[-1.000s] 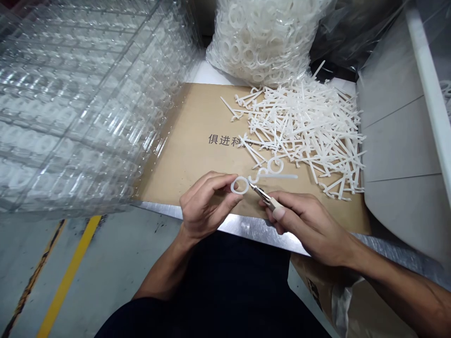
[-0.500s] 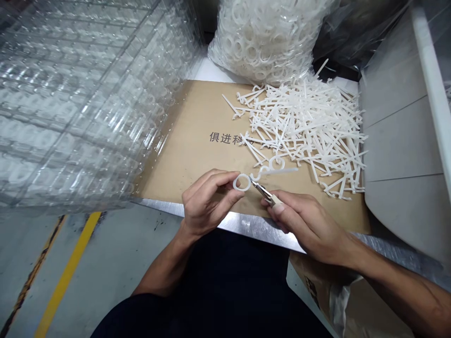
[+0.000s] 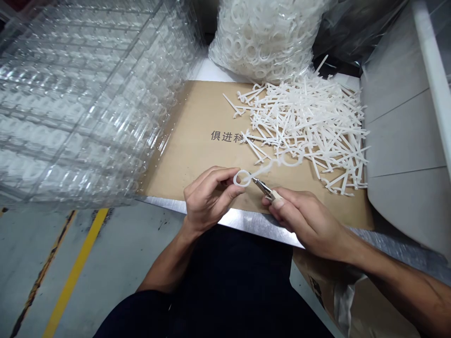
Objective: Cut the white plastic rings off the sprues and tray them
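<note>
Between thumb and fingertips, my left hand (image 3: 211, 197) pinches a white translucent plastic ring (image 3: 242, 184). A thin white sprue (image 3: 262, 170) runs from beside that ring up to the right, with a second ring (image 3: 293, 163) at its far end. Whether the sprue is still joined to the held ring, I cannot tell. My right hand (image 3: 305, 216) is closed round a pair of small metal nippers (image 3: 263, 188) with pale handles. Their tips are right beside the held ring, near the sprue. My palm hides most of the handles.
A pile of white plastic sprues (image 3: 310, 122) lies on the cardboard sheet (image 3: 190, 131). Behind it stands a clear bag of white rings (image 3: 264, 42). Stacked clear trays of rings (image 3: 77, 103) rise on the left, and a grey panel (image 3: 405, 136) on the right. A metal edge (image 3: 243, 224) runs along the front.
The sprue with the second ring has swung and shifted up to the right, away from my hands. Both hands stay nearly in place, holding the ring and the nippers.
</note>
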`<state>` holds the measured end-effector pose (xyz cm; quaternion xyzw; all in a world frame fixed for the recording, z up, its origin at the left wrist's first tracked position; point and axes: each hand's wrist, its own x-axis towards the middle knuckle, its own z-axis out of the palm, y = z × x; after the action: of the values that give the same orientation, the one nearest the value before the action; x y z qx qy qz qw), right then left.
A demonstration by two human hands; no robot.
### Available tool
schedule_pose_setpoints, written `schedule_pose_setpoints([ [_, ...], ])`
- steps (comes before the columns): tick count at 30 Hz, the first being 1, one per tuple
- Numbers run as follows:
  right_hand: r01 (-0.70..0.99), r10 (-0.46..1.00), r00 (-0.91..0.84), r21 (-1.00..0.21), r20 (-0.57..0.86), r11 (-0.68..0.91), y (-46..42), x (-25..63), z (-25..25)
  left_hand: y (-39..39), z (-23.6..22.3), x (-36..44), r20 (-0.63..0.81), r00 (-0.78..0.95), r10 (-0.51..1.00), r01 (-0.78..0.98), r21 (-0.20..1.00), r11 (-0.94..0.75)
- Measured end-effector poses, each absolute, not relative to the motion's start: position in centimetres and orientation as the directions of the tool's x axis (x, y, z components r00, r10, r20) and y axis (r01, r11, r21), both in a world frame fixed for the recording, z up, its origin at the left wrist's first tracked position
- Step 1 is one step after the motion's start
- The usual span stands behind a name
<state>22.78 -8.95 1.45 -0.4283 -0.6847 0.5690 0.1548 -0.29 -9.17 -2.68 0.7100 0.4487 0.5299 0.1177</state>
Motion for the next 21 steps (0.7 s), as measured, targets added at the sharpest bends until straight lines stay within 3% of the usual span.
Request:
schedule_pose_setpoints([
  [8, 0.337, 0.767, -0.565, -0.933, -0.305, -0.122, -9.1, 22.7, 0.6, -9.1, -3.0, -0.4, 0.653, 0.003, 0.758, 0.52, 0.646, -0.559],
  [21, 0.321, 0.767, -0.574, -0.94, -0.289, -0.114, -9.2, 22.9, 0.2, -9.4, -3.6, -0.8, 0.683, -0.046, 0.729, 0.399, 0.681, -0.614],
])
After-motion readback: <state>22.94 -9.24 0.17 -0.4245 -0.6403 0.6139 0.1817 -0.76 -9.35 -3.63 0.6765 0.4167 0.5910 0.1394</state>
